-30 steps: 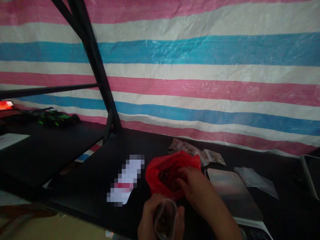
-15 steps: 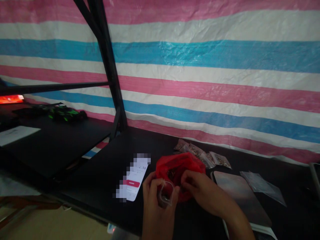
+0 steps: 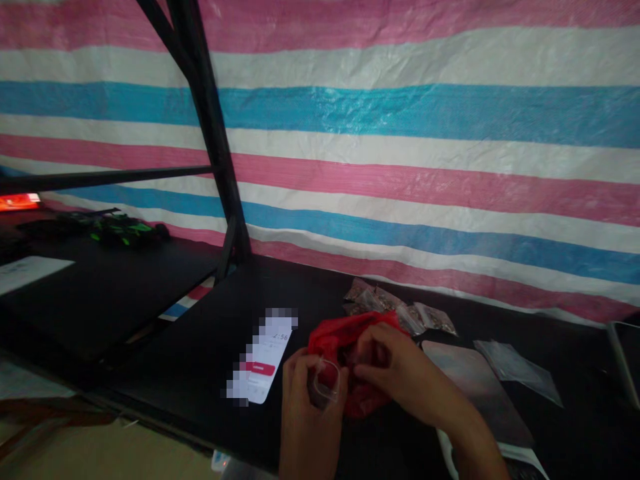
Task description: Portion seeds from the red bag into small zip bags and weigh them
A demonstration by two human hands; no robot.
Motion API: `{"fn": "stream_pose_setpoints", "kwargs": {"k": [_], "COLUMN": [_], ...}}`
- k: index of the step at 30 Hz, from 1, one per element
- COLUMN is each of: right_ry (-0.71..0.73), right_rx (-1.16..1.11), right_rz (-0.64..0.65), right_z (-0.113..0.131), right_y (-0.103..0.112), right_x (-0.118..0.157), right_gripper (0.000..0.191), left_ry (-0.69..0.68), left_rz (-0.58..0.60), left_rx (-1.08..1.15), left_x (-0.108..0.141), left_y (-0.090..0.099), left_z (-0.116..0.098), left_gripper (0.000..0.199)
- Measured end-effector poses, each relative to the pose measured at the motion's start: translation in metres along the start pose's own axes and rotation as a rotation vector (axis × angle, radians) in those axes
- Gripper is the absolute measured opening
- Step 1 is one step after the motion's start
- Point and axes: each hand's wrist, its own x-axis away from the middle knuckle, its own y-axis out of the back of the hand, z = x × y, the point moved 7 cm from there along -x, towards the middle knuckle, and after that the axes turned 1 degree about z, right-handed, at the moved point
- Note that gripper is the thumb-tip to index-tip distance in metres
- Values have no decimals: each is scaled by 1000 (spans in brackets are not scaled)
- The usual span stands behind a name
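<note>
My left hand (image 3: 311,407) is closed round a small clear plastic bag (image 3: 326,381), whose mouth is spread into a round opening facing up. Just behind it lies a red plastic bag (image 3: 330,331) with its top gaping and its inside dark. My right hand (image 3: 395,363) is over the red bag's opening, thumb and fingers drawn together in a pinch. Whatever sits between those fingertips is too small and dark to make out. Beyond the red bag rest several small filled clear packets (image 3: 383,299) of brownish metallic-looking pieces.
A lit phone (image 3: 267,360) lies left of my hands. To the right are a grey flat slab (image 3: 475,387) and flat clear bags (image 3: 517,367). Farther left, a green and black toy car (image 3: 125,230) stands on another black table, past a black metal post (image 3: 213,133).
My right hand has risen a little out of the red bag's opening, and the bag's near side has sagged. My left hand keeps its hold on the clear bag. The view has shifted slightly.
</note>
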Motion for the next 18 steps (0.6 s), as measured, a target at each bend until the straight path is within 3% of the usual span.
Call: {"fn": "stream_pose_setpoints", "kwargs": {"k": [3,6,10,15,18], "right_ry": [-5,-23,-27,-77,-100], "right_rx": [119,188,50,-60,-111], "right_rz": [-151,-162,-156,-132,-159], "right_z": [-4,-11,-15,-18,-20], "right_y": [-4,-19,-29,-25,-17], "right_x": [-15,-26,-29,-23,-18], "right_gripper": [18,21,22,17,15], "left_ry": [38,114,247,236,150], "left_rz": [5,31,107,-29,-100], "left_rx": [-25,-28,26,121,126], "left_x": [-1,-1,0,-2,-3], "left_y": [0,-2,-10,-8,-4], "left_z": [6,10,8,-9,-16], "left_gripper": [18,18,17,15,17]}}
